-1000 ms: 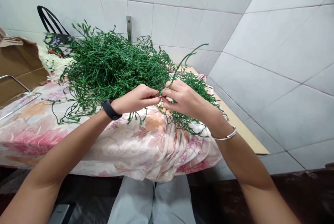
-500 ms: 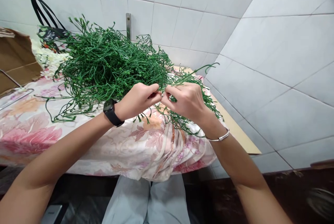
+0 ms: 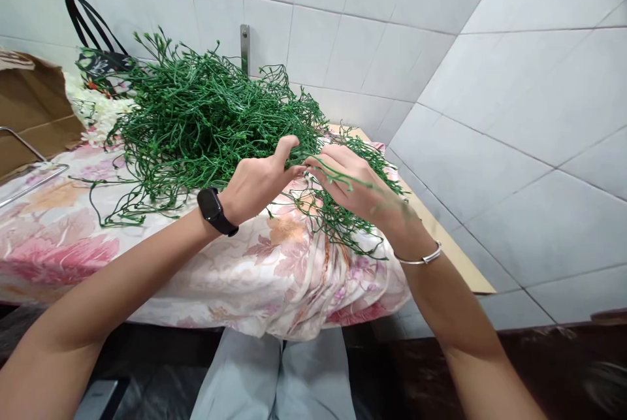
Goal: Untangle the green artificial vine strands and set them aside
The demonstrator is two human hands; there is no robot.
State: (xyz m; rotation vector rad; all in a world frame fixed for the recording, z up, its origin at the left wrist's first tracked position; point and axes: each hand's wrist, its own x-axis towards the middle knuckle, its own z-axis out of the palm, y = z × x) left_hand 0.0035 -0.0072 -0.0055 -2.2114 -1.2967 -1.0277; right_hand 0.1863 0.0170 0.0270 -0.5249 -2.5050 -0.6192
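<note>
My left hand (image 3: 259,181), with a black band on its wrist, has its index finger raised and its thumb at the near end of a green artificial flower stem (image 3: 337,175). My right hand (image 3: 350,178) meets it there, its bent fingers closed on the same stem. The stem's free part runs back over the right hand and blurs toward the wrist. Behind both hands lies a big tangled heap of green plastic stems (image 3: 210,113). A smaller bunch of stems (image 3: 337,217) spreads beneath the right hand.
A floral cloth (image 3: 215,289) covers the table, gathered at the front. White artificial flowers (image 3: 105,113), a dark floral bag (image 3: 105,67), a cardboard box (image 3: 34,106) and a bent metal rod (image 3: 34,185) are at left. Tiled walls (image 3: 499,106) stand behind and right.
My left index finger has lifted away from its thumb. The stem, which pointed up and right, now lies back across my right hand toward the wrist.
</note>
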